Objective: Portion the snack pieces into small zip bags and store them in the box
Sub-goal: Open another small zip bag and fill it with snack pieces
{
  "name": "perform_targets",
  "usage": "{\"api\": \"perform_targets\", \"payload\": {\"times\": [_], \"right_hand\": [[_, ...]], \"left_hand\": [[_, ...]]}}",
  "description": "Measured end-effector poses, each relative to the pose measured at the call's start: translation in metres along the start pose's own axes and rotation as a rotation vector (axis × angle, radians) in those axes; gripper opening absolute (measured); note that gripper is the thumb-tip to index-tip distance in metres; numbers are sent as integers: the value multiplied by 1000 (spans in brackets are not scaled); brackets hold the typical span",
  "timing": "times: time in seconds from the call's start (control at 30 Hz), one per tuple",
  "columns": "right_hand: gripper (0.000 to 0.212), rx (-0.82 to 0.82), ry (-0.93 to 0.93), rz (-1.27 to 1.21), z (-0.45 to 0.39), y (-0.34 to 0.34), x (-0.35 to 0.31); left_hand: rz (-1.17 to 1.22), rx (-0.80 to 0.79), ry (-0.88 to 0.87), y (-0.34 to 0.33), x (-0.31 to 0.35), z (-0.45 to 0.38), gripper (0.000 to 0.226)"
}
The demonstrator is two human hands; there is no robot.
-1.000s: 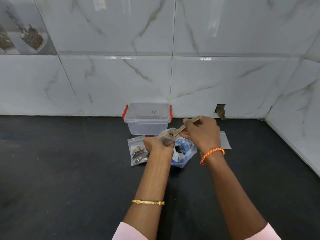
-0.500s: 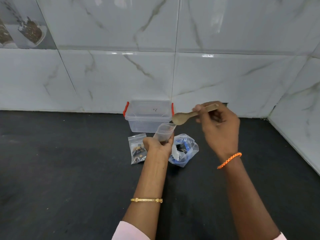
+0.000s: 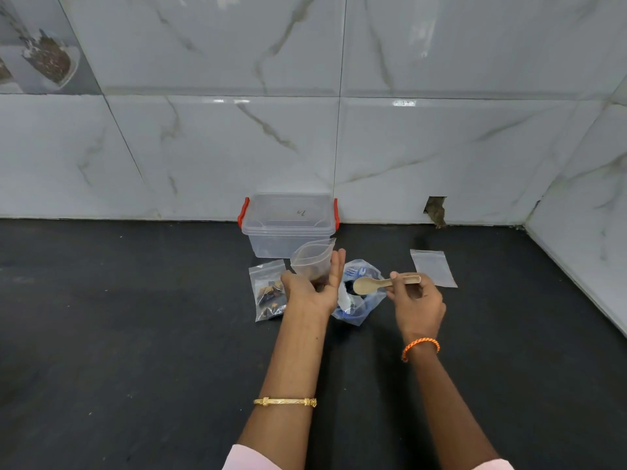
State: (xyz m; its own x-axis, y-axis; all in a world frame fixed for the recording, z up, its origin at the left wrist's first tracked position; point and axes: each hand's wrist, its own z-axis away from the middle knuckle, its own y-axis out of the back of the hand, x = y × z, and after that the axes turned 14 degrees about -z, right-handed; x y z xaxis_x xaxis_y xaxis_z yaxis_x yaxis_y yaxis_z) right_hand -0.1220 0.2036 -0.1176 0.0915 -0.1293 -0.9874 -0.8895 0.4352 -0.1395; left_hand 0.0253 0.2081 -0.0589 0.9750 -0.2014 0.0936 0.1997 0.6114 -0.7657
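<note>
box (image 3: 288, 228) lid bears a handwritten mark (unreadable)

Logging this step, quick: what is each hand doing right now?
Left hand: holds the small zip bag upright.
Right hand: fingers pinch the wooden spoon.

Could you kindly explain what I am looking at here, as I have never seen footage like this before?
There is no machine: a camera worn on a person's head looks down at their two bare hands over a black counter. The left hand holds an open small zip bag upright with some dark snack pieces in the bottom. The right hand pinches a wooden spoon over the larger snack bag. A filled zip bag lies to the left, an empty one to the right, and a clear box with red clips stands by the tiled wall.
</note>
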Motion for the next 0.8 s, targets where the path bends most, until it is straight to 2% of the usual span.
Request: {"api": "perform_targets", "payload": {"times": [0.13, 0.3, 0.33, 0.4, 0.43, 0.5, 0.57, 0.6, 0.63, 0.73, 0.8], "right_hand": [[10, 77, -1, 33, 5, -10, 15], [23, 134, -144, 147, -4, -9, 20], [28, 148, -135, 209, -6, -7, 21], [39, 159, 19, 370, -5, -6, 13], [42, 107, 140, 376, -3, -7, 4], [40, -215, 274, 167, -2, -12, -25], [43, -651, 177, 78, -6, -21, -54], [43, -809, 120, 91, -8, -27, -64], [37, -888, 88, 80, -12, -33, -69], [11, -820, 81, -98, -17, -48, -80], [7, -770, 68, -178, -25, -52, -89]], "left_hand": [[-11, -26, 8, -1, -2, 3, 66], [-31, -60, 24, 1, 0, 2, 61], [-47, -77, 28, 1, 1, 3, 58], [-103, -98, 23, 0, -1, 6, 53], [-129, -101, 15, -1, -2, 8, 51], [-187, -96, 10, -4, -4, 8, 50], [-256, -100, 42, -7, -6, 9, 51], [-307, -114, 60, -8, -8, 10, 52], [-377, -129, 76, -9, -9, 11, 51], [-592, -149, 108, -9, -8, 16, 54], [-664, -115, 115, -7, 0, 20, 61]]}}
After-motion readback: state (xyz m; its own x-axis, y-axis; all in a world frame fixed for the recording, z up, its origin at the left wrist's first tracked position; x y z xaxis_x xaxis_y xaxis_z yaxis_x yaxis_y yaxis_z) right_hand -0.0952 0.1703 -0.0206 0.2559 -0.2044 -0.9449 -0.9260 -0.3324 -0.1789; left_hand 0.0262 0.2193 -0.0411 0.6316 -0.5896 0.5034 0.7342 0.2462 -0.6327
